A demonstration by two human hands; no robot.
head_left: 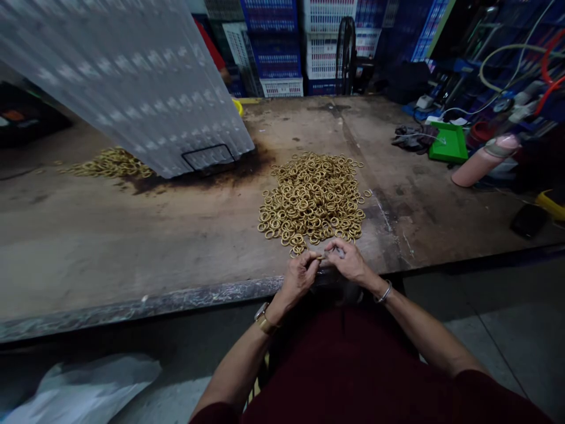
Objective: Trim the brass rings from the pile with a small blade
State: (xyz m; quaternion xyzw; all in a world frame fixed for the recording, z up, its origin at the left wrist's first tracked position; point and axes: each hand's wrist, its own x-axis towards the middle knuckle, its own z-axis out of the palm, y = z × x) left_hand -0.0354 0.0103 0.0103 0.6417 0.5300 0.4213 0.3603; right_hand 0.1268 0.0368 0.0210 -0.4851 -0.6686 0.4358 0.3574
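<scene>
A heap of brass-coloured rings (pixel 313 197) lies on the wooden table in front of me. At its near edge my left hand (pixel 300 275) is closed, pinching a brass ring (pixel 320 257) between thumb and fingertips. My right hand (pixel 352 262) meets it from the right, fingers curled and closed. A small greyish thing (pixel 339 252) shows among the right hand's fingers, too small to name. Both hands hover over the table's front edge, almost touching at the fingertips.
A tall stack of ribbed translucent trays (pixel 145 88) stands at the left, a second ring pile (pixel 112 164) beside it. To the right are a green tray (pixel 448 143), a pink bottle (pixel 483 162) and a black object (pixel 528 221). Crates (pixel 273 56) and a fan (pixel 346 53) stand behind the table (pixel 176 229).
</scene>
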